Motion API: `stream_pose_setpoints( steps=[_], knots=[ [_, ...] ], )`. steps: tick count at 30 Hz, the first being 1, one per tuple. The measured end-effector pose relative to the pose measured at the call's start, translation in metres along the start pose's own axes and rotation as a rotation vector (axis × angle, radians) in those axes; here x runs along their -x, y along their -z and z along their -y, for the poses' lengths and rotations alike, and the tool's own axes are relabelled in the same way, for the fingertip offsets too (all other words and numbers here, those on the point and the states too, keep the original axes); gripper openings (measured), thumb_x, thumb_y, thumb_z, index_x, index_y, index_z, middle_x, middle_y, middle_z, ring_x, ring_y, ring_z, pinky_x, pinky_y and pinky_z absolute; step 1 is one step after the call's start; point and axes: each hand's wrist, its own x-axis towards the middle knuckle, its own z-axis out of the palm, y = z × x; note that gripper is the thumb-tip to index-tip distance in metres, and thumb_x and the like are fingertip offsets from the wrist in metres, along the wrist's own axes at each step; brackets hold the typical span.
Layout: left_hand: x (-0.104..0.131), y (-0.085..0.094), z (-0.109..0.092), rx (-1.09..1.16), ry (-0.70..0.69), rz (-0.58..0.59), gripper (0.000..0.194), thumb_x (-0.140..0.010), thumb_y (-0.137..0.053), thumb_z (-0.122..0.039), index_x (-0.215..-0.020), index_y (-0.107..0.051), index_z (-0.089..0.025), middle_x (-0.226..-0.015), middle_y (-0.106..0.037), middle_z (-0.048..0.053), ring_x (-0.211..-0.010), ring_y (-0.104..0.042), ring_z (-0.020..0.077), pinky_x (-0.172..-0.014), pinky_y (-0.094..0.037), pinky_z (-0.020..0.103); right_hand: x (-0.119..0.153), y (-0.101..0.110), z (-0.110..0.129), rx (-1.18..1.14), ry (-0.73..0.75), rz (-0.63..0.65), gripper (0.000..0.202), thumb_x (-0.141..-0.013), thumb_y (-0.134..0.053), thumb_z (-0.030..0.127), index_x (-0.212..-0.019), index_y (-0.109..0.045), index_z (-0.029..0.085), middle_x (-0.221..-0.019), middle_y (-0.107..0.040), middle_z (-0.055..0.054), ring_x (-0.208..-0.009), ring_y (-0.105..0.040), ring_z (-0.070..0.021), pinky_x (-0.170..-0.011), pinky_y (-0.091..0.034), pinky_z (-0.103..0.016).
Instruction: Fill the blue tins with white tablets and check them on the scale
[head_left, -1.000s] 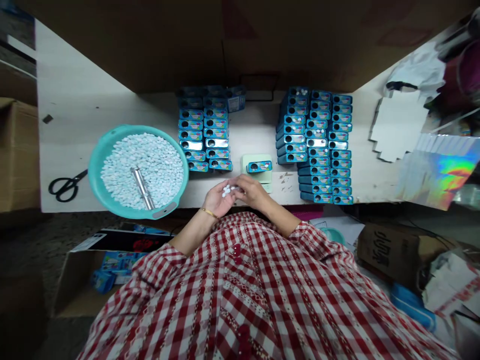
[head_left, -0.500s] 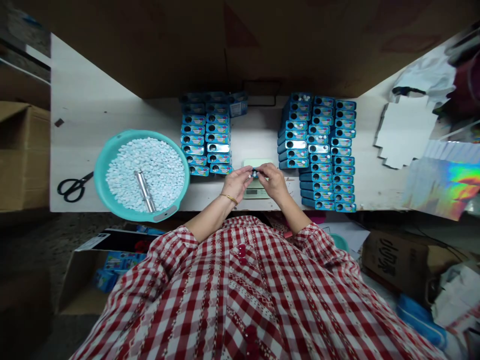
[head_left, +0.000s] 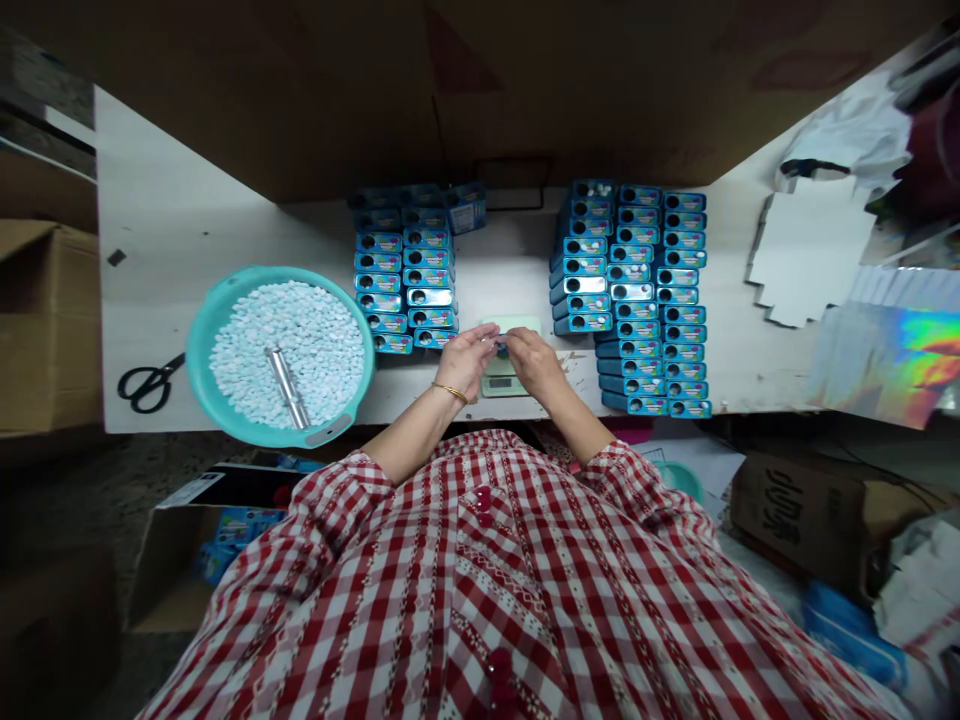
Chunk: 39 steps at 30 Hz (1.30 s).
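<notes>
My left hand (head_left: 463, 360) and my right hand (head_left: 535, 362) meet above a pale green digital scale (head_left: 506, 388). Both have their fingers closed on a small blue box (head_left: 502, 350), mostly hidden behind the fingertips. A thin pale edge shows at the top, between the thumbs and forefingers. To the left, a turquoise basin (head_left: 196, 345) holds many small white tablets (head_left: 330, 340), with a shiny metal tube (head_left: 288, 388) lying on them. Blue boxes with round dark holes stand in a left group (head_left: 377, 262) and a larger right group (head_left: 637, 330). Some on the right have white tablets on top.
Black-handled scissors (head_left: 150, 385) lie left of the basin. A big cardboard box (head_left: 360, 100) overhangs the table's back. Flattened white card (head_left: 799, 255) and a shiny rainbow sheet (head_left: 892, 350) lie at the right. Below the table's left edge, an open carton (head_left: 169, 560) contains blue boxes.
The fingers have closed further over the small box, and the dark hole and white tablets seen between them are now covered. The whole view has shifted slightly; the other things stay in place.
</notes>
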Motion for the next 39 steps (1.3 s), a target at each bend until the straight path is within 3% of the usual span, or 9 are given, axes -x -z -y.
stream_pose_setpoints(
  steps=[5,10,16,22,27,31,35,37,39],
  knots=[
    [0.004,0.004,-0.006,0.085,0.075,0.023,0.016,-0.076,-0.052,0.0,-0.084,-0.061,-0.01,-0.081,-0.067,0.007,-0.083,-0.064,0.0123,-0.09,-0.045,0.029,-0.002,0.007,0.014,-0.205,0.003,-0.108,0.025,-0.091,-0.044,0.022,-0.111,-0.059,0.019,-0.098,-0.061,-0.008,-0.091,-0.058,-0.0171,-0.081,-0.05,-0.031],
    [0.005,-0.001,-0.013,0.161,0.117,0.081,0.031,-0.077,-0.045,0.001,-0.102,-0.059,-0.011,-0.08,-0.065,0.004,-0.076,-0.062,0.01,-0.085,-0.047,0.026,-0.017,0.009,0.022,-0.099,0.058,-0.018,0.023,-0.089,-0.046,0.023,-0.107,-0.061,0.021,-0.102,-0.058,-0.008,-0.095,-0.055,-0.0191,-0.085,-0.047,-0.034],
    [0.005,-0.004,-0.019,0.195,0.126,0.029,0.038,-0.077,-0.043,0.003,-0.111,-0.054,-0.009,-0.08,-0.064,0.005,-0.071,-0.061,0.0097,-0.082,-0.048,0.025,-0.028,0.014,0.02,-0.093,0.119,0.078,0.018,-0.085,-0.049,0.018,-0.097,-0.062,0.018,-0.094,-0.058,-0.007,-0.092,-0.055,-0.0193,-0.082,-0.047,-0.032],
    [0.007,-0.001,-0.012,0.172,0.101,0.002,0.032,-0.078,-0.048,0.0,-0.108,-0.052,-0.012,-0.095,-0.067,0.009,-0.083,-0.063,0.0118,-0.085,-0.046,0.027,-0.017,0.001,0.002,-0.229,0.005,-0.044,0.012,-0.079,-0.052,0.014,-0.086,-0.062,0.017,-0.082,-0.06,-0.004,-0.073,-0.056,-0.0141,-0.068,-0.048,-0.026],
    [0.006,-0.001,-0.008,0.129,0.063,-0.003,0.023,-0.079,-0.05,-0.002,-0.099,-0.054,-0.013,-0.094,-0.068,0.007,-0.091,-0.063,0.0131,-0.087,-0.045,0.027,-0.008,0.0,-0.004,-0.262,-0.013,-0.105,0.015,-0.08,-0.051,0.014,-0.09,-0.063,0.018,-0.086,-0.063,-0.005,-0.079,-0.059,-0.0149,-0.071,-0.05,-0.027],
    [0.006,0.012,-0.014,0.14,0.071,0.028,0.017,-0.081,-0.051,-0.005,-0.094,-0.056,-0.014,-0.084,-0.068,0.005,-0.083,-0.065,0.0127,-0.082,-0.048,0.027,0.003,0.019,-0.011,-0.225,-0.048,-0.186,0.014,-0.084,-0.051,0.018,-0.086,-0.064,0.019,-0.086,-0.065,-0.006,-0.083,-0.061,-0.0159,-0.075,-0.05,-0.029],
    [0.012,0.04,-0.021,0.19,0.088,-0.101,0.005,-0.085,-0.054,-0.017,-0.085,-0.059,-0.015,-0.064,-0.061,0.0,-0.062,-0.061,0.0088,-0.063,-0.049,0.019,0.018,0.039,-0.016,-0.182,-0.171,-0.286,0.015,-0.086,-0.05,0.022,-0.086,-0.065,0.021,-0.086,-0.067,-0.005,-0.078,-0.061,-0.0157,-0.07,-0.051,-0.029],
    [0.019,0.052,-0.018,0.208,0.13,-0.115,0.013,-0.087,-0.052,-0.024,-0.081,-0.059,-0.014,-0.061,-0.059,0.0,-0.058,-0.059,0.0088,-0.057,-0.047,0.018,0.025,0.04,-0.004,-0.173,-0.157,-0.291,0.017,-0.087,-0.049,0.024,-0.089,-0.066,0.021,-0.086,-0.067,-0.005,-0.079,-0.061,-0.016,-0.072,-0.051,-0.031],
    [0.029,0.061,-0.01,0.214,0.21,-0.058,0.022,-0.09,-0.046,-0.026,-0.08,-0.06,-0.013,-0.067,-0.063,0.004,-0.063,-0.062,0.0107,-0.059,-0.05,0.02,0.03,0.03,0.02,-0.195,-0.043,-0.176,0.017,-0.088,-0.049,0.025,-0.093,-0.065,0.021,-0.091,-0.066,-0.006,-0.087,-0.061,-0.0172,-0.079,-0.051,-0.033]
  ],
)
